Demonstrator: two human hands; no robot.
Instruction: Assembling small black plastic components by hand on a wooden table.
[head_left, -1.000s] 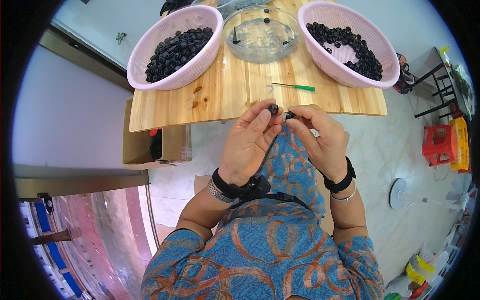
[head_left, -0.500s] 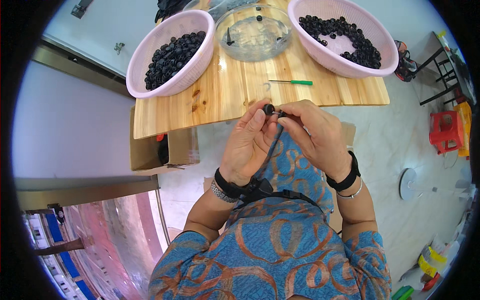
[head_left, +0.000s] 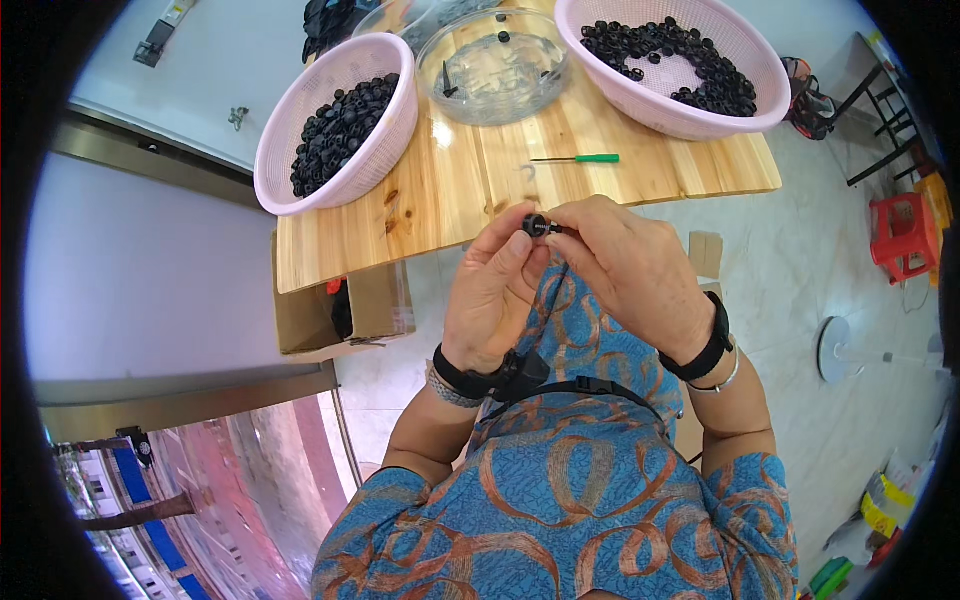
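My left hand (head_left: 490, 305) pinches a small round black plastic cap (head_left: 534, 226) between thumb and fingers, in front of the table edge. The cap's hollow side faces right. Close beside it, my right hand (head_left: 638, 272) has thumb and fingers closed on a small dark piece with a thin shaft (head_left: 555, 229). That shaft's tip points at the hollow of the cap; whether it touches inside I cannot tell. On the table beyond lies a screwdriver (head_left: 597, 158) with a green handle and a thin blade pointing left.
Pink baskets of black caps stand on the wooden table (head_left: 450, 200): a left basket (head_left: 402, 115) and a right basket (head_left: 640, 108). Between them sits a clear round tray (head_left: 500, 117) with a few black parts. Below is a cardboard box (head_left: 380, 305).
The cap in my left hand has turned so its hollow side shows more. The shafted piece stays at the cap. The whole view has shifted slightly.
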